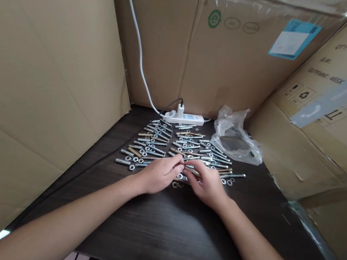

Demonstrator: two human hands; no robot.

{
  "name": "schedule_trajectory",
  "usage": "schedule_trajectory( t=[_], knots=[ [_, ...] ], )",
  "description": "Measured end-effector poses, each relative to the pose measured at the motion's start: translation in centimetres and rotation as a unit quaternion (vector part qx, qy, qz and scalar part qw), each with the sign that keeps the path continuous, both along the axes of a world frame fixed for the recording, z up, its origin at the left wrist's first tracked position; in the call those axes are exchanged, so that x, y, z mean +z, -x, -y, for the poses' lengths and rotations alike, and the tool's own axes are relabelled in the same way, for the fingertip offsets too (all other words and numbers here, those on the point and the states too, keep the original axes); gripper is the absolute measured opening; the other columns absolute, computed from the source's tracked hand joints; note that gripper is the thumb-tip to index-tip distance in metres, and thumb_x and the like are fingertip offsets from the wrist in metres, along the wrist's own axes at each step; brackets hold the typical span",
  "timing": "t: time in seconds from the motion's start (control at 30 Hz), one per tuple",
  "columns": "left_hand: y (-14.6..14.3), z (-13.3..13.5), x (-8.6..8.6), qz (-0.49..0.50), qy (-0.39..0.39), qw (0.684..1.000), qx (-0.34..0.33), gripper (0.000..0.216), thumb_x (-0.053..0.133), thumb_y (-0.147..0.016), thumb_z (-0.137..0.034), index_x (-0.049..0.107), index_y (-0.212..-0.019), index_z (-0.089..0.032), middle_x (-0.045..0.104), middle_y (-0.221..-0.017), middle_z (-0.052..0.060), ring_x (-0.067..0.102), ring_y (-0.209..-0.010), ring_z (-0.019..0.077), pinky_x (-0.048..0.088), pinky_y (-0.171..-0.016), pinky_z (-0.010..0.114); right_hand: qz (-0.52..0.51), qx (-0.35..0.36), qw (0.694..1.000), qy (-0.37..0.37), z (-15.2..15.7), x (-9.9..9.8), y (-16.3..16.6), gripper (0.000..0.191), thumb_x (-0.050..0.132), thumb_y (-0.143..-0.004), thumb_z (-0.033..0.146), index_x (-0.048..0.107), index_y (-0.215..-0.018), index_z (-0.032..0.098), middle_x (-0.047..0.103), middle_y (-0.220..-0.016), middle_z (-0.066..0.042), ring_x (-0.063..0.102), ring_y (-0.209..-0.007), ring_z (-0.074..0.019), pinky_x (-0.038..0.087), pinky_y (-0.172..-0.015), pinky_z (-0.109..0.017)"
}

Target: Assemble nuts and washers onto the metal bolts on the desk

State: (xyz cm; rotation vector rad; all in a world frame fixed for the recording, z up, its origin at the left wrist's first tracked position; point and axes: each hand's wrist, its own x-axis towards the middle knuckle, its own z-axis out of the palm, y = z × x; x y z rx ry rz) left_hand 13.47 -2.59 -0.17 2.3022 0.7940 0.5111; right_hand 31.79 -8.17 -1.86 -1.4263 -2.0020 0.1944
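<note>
My right hand is closed around a metal bolt, gripped between thumb and fingers and pointing left. The fingertips of my left hand are pinched together at the left end of that bolt. Whatever sits between them is too small and covered to make out. Loose bolts, metal sleeves, nuts and washers lie in rows just beyond and beside both hands. Under the hands, a few more small pieces are partly hidden.
Behind the hardware stands a white power strip with a plugged-in adapter and a white cable. A clear plastic bag lies at the back right. Cardboard boxes wall in the dark table. A black cable crosses its left side.
</note>
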Motion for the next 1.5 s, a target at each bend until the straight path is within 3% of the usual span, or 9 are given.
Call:
schedule_trajectory(
  t=[0.1, 0.17, 0.27, 0.4, 0.8, 0.97, 1.3, 1.4, 1.5],
  knots=[
    [0.3, -0.4, 0.2, -0.005, -0.023, 1.000, 0.020, 0.020, 0.033, -0.094, -0.031, 0.049, -0.091, -0.020, 0.055, -0.074, -0.002, 0.050, -0.066, 0.0131, 0.039, -0.065, 0.026, -0.037, -0.065, 0.997, 0.009, -0.5, 0.6, -1.8, 0.022, 0.046, -0.090, 0.037, 0.055, -0.104, 0.022, 0.068, -0.081, -0.003, 0.061, -0.058, -0.0140, 0.045, -0.058, -0.024],
    [0.5, -0.9, 0.2, -0.010, -0.039, 0.999, 0.027, 0.018, 0.036, -0.092, -0.030, 0.051, -0.089, -0.020, 0.056, -0.074, -0.001, 0.050, -0.065, 0.0133, 0.038, -0.063, 0.026, -0.022, -0.147, 0.989, 0.021, -1.2, 0.9, -4.0, 0.025, 0.044, -0.089, 0.037, 0.055, -0.105, 0.022, 0.064, -0.070, -0.001, 0.057, -0.053, -0.0149, 0.042, -0.054, -0.025],
    [0.8, -1.5, 0.1, -0.009, -0.063, 0.997, 0.035, 0.017, 0.038, -0.090, -0.027, 0.052, -0.085, -0.019, 0.056, -0.074, -0.001, 0.050, -0.066, 0.0134, 0.037, -0.062, 0.026, 0.040, -0.289, 0.955, 0.049, -2.5, 1.0, -8.3, 0.031, 0.039, -0.086, 0.031, 0.054, -0.112, 0.020, 0.062, -0.065, -0.002, 0.056, -0.055, -0.0189, 0.038, -0.052, -0.026],
    [0.9, -1.7, 0.0, -0.016, -0.079, 0.996, 0.025, 0.015, 0.040, -0.088, -0.024, 0.053, -0.083, -0.019, 0.056, -0.073, -0.001, 0.051, -0.065, 0.0130, 0.036, -0.060, 0.024, 0.135, -0.370, 0.907, 0.152, -4.3, 0.7, -13.7, 0.041, 0.035, -0.085, 0.028, 0.048, -0.123, 0.018, 0.065, -0.083, -0.011, 0.060, -0.074, -0.0256, 0.041, -0.064, -0.032],
    [1.5, -2.2, 0.0, -0.027, -0.082, 0.995, 0.042, 0.015, 0.039, -0.088, -0.023, 0.053, -0.091, -0.020, 0.054, -0.068, -0.002, 0.049, -0.059, 0.0126, 0.034, -0.058, 0.024, 0.139, -0.364, 0.900, 0.196, -8.4, -1.2, -19.9, 0.039, 0.038, -0.084, 0.026, 0.053, -0.119, 0.014, 0.065, -0.092, -0.014, 0.060, -0.084, -0.0265, 0.042, -0.068, -0.032],
    [0.9, -1.2, 0.1, -0.039, -0.097, 0.994, -0.044, 0.013, 0.040, -0.087, -0.019, 0.053, -0.086, -0.020, 0.059, -0.077, -0.001, 0.054, -0.067, 0.0129, 0.037, -0.064, 0.024, 0.149, -0.371, 0.900, 0.173, -8.6, -1.7, -20.5, 0.040, 0.043, -0.081, 0.025, 0.055, -0.117, 0.012, 0.064, -0.101, -0.017, 0.060, -0.088, -0.0269, 0.043, -0.072, -0.034],
    [0.5, -0.4, 0.0, -0.034, -0.103, 0.992, -0.064, 0.013, 0.041, -0.085, -0.018, 0.053, -0.087, -0.020, 0.060, -0.079, -0.002, 0.055, -0.068, 0.0126, 0.038, -0.063, 0.023, 0.146, -0.326, 0.927, 0.115, -6.8, -1.4, -19.3, 0.032, 0.045, -0.081, 0.026, 0.062, -0.106, 0.013, 0.063, -0.106, -0.014, 0.057, -0.098, -0.0259, 0.042, -0.087, -0.037],
    [0.6, -0.3, 0.2, -0.027, -0.100, 0.993, -0.064, 0.012, 0.043, -0.084, -0.018, 0.053, -0.089, -0.020, 0.058, -0.076, -0.002, 0.053, -0.065, 0.0121, 0.038, -0.061, 0.023, 0.131, -0.314, 0.935, 0.099, -4.6, -0.1, -18.5, 0.033, 0.043, -0.083, 0.029, 0.060, -0.108, 0.015, 0.063, -0.108, -0.012, 0.058, -0.098, -0.0241, 0.043, -0.086, -0.036],
    [0.7, -0.3, 0.3, -0.023, -0.102, 0.993, -0.063, 0.011, 0.043, -0.084, -0.018, 0.053, -0.089, -0.019, 0.057, -0.075, -0.001, 0.052, -0.064, 0.0119, 0.037, -0.061, 0.023, 0.093, -0.249, 0.955, 0.134, -1.3, 0.9, -17.4, 0.025, 0.046, -0.081, 0.030, 0.061, -0.099, 0.021, 0.067, -0.093, -0.005, 0.062, -0.086, -0.0199, 0.047, -0.077, -0.030]
  ],
)
